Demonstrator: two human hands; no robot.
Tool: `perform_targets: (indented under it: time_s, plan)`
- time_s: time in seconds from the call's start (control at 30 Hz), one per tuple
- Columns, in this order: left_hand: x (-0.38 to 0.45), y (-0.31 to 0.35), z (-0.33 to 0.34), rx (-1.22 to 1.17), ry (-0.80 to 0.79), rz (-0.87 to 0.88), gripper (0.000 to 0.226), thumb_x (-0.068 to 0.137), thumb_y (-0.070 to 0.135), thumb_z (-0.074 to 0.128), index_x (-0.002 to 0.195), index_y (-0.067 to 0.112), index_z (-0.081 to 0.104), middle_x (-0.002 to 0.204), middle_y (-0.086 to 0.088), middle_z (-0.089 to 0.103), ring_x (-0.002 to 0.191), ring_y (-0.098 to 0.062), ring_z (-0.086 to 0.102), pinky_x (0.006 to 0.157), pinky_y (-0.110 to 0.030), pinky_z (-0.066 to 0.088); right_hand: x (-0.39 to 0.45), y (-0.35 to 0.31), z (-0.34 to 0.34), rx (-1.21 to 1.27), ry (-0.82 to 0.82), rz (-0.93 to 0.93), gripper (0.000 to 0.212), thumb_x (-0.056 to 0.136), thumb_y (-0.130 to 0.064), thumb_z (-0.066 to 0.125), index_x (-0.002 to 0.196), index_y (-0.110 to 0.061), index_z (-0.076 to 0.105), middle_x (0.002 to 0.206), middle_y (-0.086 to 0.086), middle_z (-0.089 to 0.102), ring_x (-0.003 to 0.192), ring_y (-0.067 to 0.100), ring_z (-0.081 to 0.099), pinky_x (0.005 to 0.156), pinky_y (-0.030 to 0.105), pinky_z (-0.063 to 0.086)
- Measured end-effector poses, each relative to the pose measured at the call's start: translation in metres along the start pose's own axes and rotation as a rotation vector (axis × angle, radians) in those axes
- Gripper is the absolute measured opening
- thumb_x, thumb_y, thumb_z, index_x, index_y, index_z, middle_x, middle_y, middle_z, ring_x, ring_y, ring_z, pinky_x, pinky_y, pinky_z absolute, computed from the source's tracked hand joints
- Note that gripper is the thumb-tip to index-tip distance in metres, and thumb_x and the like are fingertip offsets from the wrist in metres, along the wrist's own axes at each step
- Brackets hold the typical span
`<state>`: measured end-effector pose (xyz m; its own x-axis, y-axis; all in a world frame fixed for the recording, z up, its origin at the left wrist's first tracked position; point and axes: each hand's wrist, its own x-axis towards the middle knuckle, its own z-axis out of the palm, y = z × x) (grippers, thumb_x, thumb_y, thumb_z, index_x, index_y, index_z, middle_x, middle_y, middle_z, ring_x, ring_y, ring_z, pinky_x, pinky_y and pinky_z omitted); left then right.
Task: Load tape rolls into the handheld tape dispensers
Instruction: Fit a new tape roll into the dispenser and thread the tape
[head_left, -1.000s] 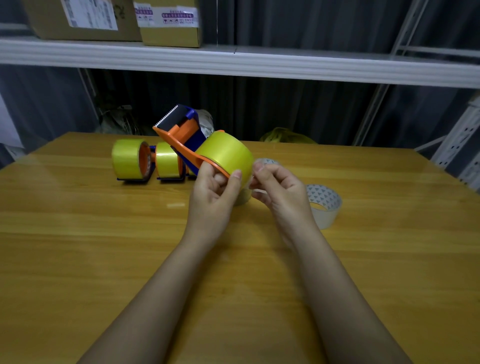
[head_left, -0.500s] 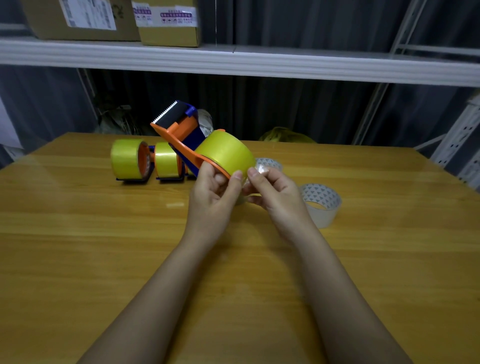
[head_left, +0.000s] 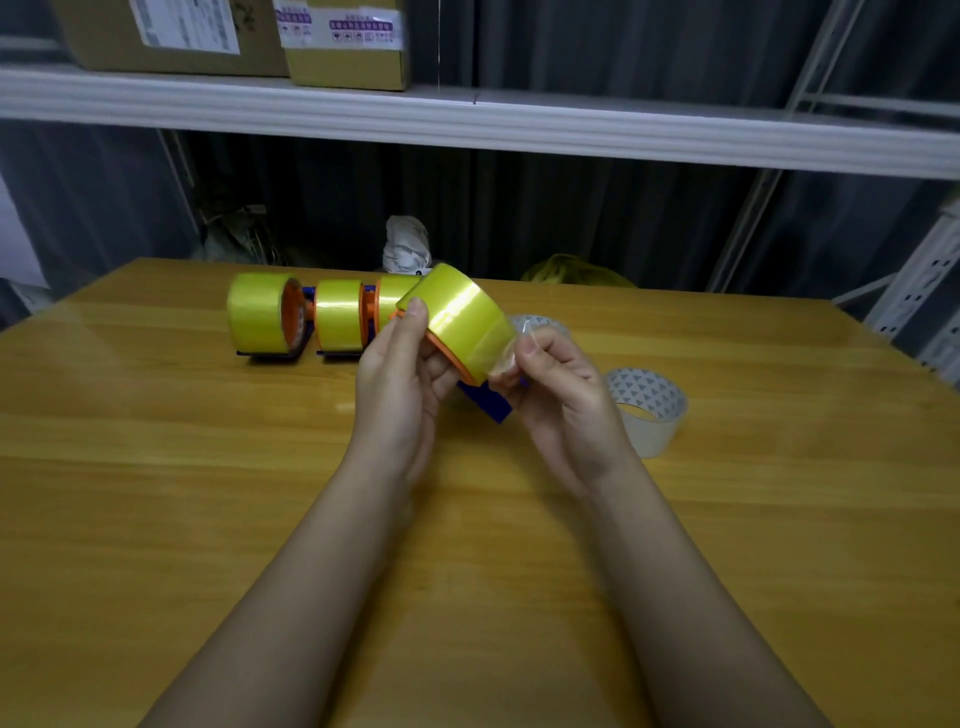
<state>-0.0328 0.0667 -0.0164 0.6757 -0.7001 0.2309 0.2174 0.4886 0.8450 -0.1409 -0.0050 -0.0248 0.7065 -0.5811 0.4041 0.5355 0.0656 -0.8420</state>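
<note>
My left hand (head_left: 400, 374) grips an orange and blue tape dispenser (head_left: 483, 395) above the table, with a yellow tape roll (head_left: 457, 317) mounted on it. The dispenser's blue end points down toward the table. My right hand (head_left: 561, 389) pinches the loose end of the tape (head_left: 501, 358), a clear strip peeled off the roll. Behind, three loaded dispensers stand in a row, each with a yellow roll: the left one (head_left: 257, 319), the middle one (head_left: 337, 322) and a third (head_left: 395, 301) partly hidden by the held roll.
A clear tape roll with a triangle-patterned core (head_left: 649, 410) lies on the wooden table (head_left: 208, 493) right of my hands; another (head_left: 535, 325) peeks out behind them. A white shelf (head_left: 519, 124) with cardboard boxes (head_left: 343, 41) runs behind the table.
The held dispenser has been turned over: its serrated blade end, earlier pointing up and left, now points down. My right hand has peeled a strip of tape off the roll.
</note>
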Motion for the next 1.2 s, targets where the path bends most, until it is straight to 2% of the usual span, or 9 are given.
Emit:
perform_targets:
  time_s: [0.1, 0.23, 0.33, 0.47, 0.6, 0.7, 0.87, 1.07, 1.2]
  plan:
    - [0.0, 0.0, -0.001, 0.02, 0.006, 0.003, 0.041, 0.099, 0.029, 0.041, 0.128, 0.002, 0.053, 0.118, -0.017, 0.065, 0.105, -0.026, 0.064, 0.086, -0.036, 0.053, -0.002, -0.002, -0.006, -0.096, -0.015, 0.039, 0.026, 0.089, -0.018, 0.05, 0.066, -0.018, 0.063, 0.068, -0.003, 0.059, 0.07, 0.01, 0.057, 0.074, 0.023, 0.049]
    - [-0.001, 0.0, 0.0, 0.04, -0.019, 0.034, 0.039, 0.099, 0.027, 0.041, 0.125, 0.001, 0.053, 0.103, -0.009, 0.069, 0.09, -0.016, 0.068, 0.073, -0.025, 0.055, -0.002, -0.006, -0.015, -0.229, -0.003, 0.093, 0.019, 0.086, -0.024, 0.053, 0.071, -0.025, 0.065, 0.07, -0.003, 0.06, 0.07, 0.012, 0.058, 0.07, 0.027, 0.049]
    - [-0.004, -0.001, 0.001, 0.054, -0.056, 0.049, 0.044, 0.094, 0.032, 0.044, 0.123, 0.001, 0.054, 0.1, -0.009, 0.067, 0.089, -0.016, 0.067, 0.073, -0.024, 0.055, -0.004, -0.006, -0.021, -0.218, -0.034, 0.133, 0.009, 0.083, -0.026, 0.06, 0.082, -0.018, 0.059, 0.072, -0.001, 0.057, 0.068, 0.014, 0.056, 0.063, 0.023, 0.046]
    - [-0.001, 0.0, -0.002, 0.067, -0.071, 0.072, 0.047, 0.093, 0.039, 0.048, 0.124, 0.005, 0.053, 0.113, -0.016, 0.064, 0.099, -0.021, 0.065, 0.082, -0.031, 0.053, -0.006, -0.009, -0.026, -0.092, -0.076, 0.15, 0.035, 0.068, -0.031, 0.071, 0.09, -0.014, 0.051, 0.076, -0.001, 0.05, 0.065, 0.012, 0.049, 0.06, 0.022, 0.042]
    - [0.002, 0.002, -0.006, 0.16, -0.099, 0.114, 0.025, 0.095, 0.03, 0.043, 0.106, 0.012, 0.057, 0.098, -0.006, 0.065, 0.086, -0.012, 0.065, 0.073, -0.023, 0.053, -0.002, -0.011, -0.03, -0.144, 0.142, 0.043, 0.032, 0.068, -0.039, 0.062, 0.084, -0.013, 0.05, 0.073, -0.003, 0.049, 0.064, 0.01, 0.047, 0.057, 0.021, 0.039]
    - [-0.001, 0.0, -0.005, 0.265, -0.195, 0.165, 0.02, 0.099, 0.018, 0.038, 0.102, 0.006, 0.054, 0.09, -0.007, 0.062, 0.081, -0.013, 0.061, 0.071, -0.022, 0.051, 0.001, -0.008, -0.027, -0.329, 0.249, -0.036, 0.033, 0.072, -0.047, 0.06, 0.09, -0.019, 0.06, 0.085, -0.006, 0.059, 0.078, 0.009, 0.056, 0.065, 0.022, 0.044]
    - [-0.003, -0.006, -0.006, 0.397, -0.364, 0.187, 0.029, 0.098, 0.022, 0.04, 0.107, 0.002, 0.058, 0.088, -0.003, 0.063, 0.079, -0.008, 0.061, 0.068, -0.019, 0.048, 0.0, -0.005, -0.019, -0.468, 0.203, -0.074, 0.042, 0.078, -0.054, 0.057, 0.116, -0.036, 0.057, 0.121, -0.001, 0.06, 0.113, 0.014, 0.058, 0.085, 0.028, 0.05]
    - [-0.003, -0.009, -0.006, 0.474, -0.431, 0.21, 0.035, 0.096, 0.023, 0.039, 0.103, -0.006, 0.057, 0.08, -0.032, 0.049, 0.066, -0.031, 0.045, 0.059, -0.034, 0.038, -0.002, -0.009, -0.02, -0.551, 0.099, 0.014, 0.06, 0.084, -0.044, 0.062, 0.138, -0.037, 0.038, 0.131, 0.004, 0.055, 0.111, 0.009, 0.061, 0.087, 0.026, 0.053]
    - [-0.002, -0.013, -0.009, 0.496, -0.425, 0.207, 0.032, 0.096, 0.025, 0.039, 0.105, 0.002, 0.06, 0.083, -0.008, 0.055, 0.073, -0.01, 0.054, 0.064, -0.021, 0.043, -0.005, -0.011, -0.022, -0.473, 0.095, 0.113, 0.067, 0.079, -0.042, 0.061, 0.141, -0.035, 0.035, 0.127, 0.003, 0.056, 0.109, 0.012, 0.063, 0.082, 0.026, 0.054]
